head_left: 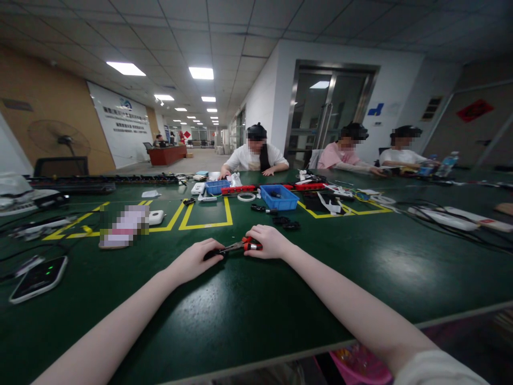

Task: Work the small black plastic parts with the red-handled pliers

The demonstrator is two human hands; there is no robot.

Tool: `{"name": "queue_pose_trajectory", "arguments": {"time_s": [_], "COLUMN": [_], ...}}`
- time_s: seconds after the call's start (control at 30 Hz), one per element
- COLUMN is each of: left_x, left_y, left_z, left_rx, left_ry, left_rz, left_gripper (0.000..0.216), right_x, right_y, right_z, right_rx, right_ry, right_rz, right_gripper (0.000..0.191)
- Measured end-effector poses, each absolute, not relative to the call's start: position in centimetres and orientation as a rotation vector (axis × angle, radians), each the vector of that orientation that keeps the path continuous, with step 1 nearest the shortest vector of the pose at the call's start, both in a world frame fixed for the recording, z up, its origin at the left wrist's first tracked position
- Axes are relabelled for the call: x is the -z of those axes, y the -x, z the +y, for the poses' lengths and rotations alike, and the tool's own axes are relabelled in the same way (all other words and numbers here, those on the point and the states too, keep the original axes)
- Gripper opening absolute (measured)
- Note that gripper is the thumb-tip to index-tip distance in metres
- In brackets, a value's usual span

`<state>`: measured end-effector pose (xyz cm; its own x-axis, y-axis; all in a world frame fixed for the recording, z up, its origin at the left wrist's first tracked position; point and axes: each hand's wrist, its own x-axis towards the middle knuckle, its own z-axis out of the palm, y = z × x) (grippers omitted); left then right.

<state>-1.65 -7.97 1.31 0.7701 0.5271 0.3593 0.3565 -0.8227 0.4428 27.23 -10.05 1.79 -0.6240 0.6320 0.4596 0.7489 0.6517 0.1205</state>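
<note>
Both my forearms reach out over the dark green table [248,310]. My right hand [269,241] is closed around the red handles of a pair of pliers [245,246], whose metal jaws point left. My left hand [197,260] is curled shut on a small black part [213,254] held at the tips of those jaws. Both hands rest on the table surface, close together.
A blue bin [279,197], black small parts [285,221] and a tape roll [246,197] lie beyond my hands inside yellow floor-tape boxes. A phone [38,278] sits at left. Three people sit along the far side. The table's near edge [280,357] runs below my arms.
</note>
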Motion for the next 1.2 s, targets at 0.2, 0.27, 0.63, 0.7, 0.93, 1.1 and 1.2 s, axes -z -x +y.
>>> {"name": "queue_pose_trajectory", "arguments": {"time_s": [0.2, 0.27, 0.63, 0.7, 0.93, 1.1, 1.2], "left_x": [-1.62, -1.72, -1.30, -1.27, -1.29, -1.24, -1.20], "left_y": [1.95, 2.01, 2.14, 2.16, 2.22, 2.27, 2.30], "left_z": [-8.08, -8.11, -7.82, -7.80, -7.70, -7.65, -7.60], "left_rx": [-0.673, -0.655, -0.642, -0.643, -0.651, -0.634, -0.602], "left_ry": [-2.771, -2.814, -2.814, -2.798, -2.750, -2.760, -2.784], "left_rz": [0.684, 0.685, 0.724, 0.721, 0.682, 0.726, 0.734], "left_gripper": [0.029, 0.029, 0.033, 0.034, 0.035, 0.036, 0.036], "right_x": [-1.84, -1.82, -1.85, -1.86, -1.86, -1.79, -1.80], "right_y": [-27.21, -27.22, -27.15, -27.16, -27.19, -27.13, -27.09], "right_z": [-10.10, -10.08, -10.09, -10.10, -10.02, -10.01, -10.02], "right_rx": [0.433, 0.439, 0.483, 0.474, 0.439, 0.446, 0.467], "right_ry": [1.085, 1.086, 1.085, 1.085, 1.093, 1.108, 1.107], "right_rz": [-2.492, -2.493, -2.478, -2.473, -2.468, -2.484, -2.501], "right_gripper": [0.046, 0.046, 0.048, 0.048, 0.047, 0.046, 0.047]}}
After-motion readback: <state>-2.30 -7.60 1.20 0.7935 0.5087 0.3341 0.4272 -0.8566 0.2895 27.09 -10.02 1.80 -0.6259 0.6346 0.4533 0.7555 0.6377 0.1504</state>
